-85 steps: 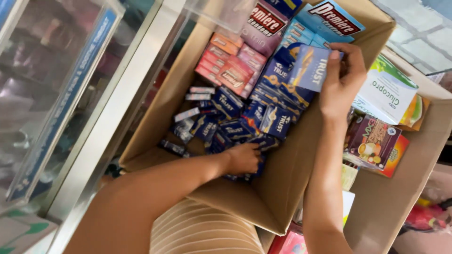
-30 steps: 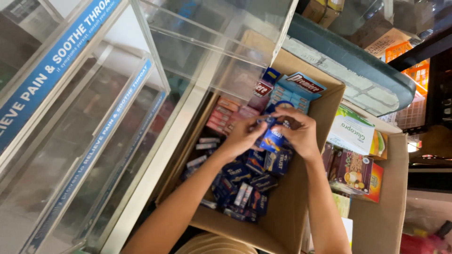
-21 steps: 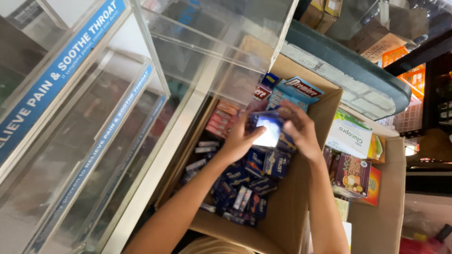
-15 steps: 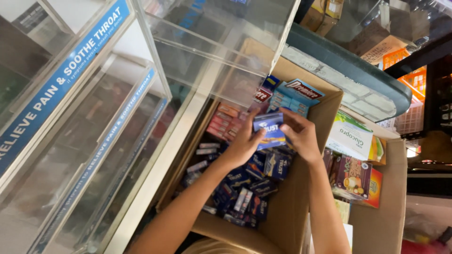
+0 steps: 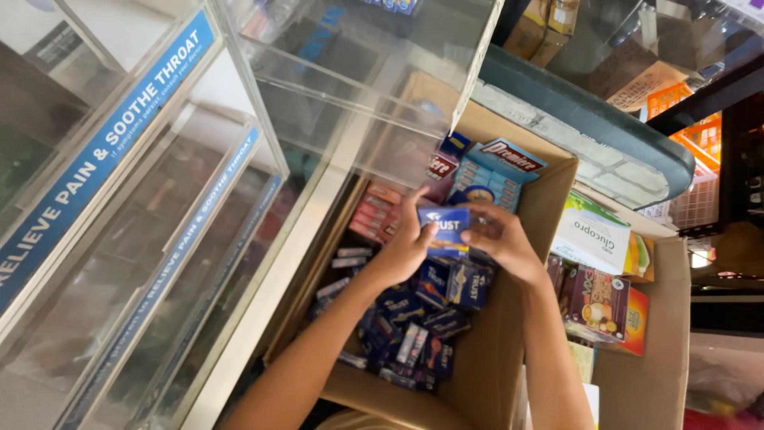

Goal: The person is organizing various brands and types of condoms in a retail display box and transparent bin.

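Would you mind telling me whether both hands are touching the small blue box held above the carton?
Touching. The head view shows the left hand and the right hand gripping the small blue box by opposite ends.

Your left hand and right hand meet over the open cardboard box, both pinching one small blue packet between them, your fingers on its right edge. Beneath lie many dark blue packets in a loose heap, with pink-red packets stacked at the far left of the box and a light blue carton standing at the far end. Beside the box on your right (in a second carton) sit a white and green box and a brown fruit-printed box. Clear acrylic shelves with blue strips fill your left.
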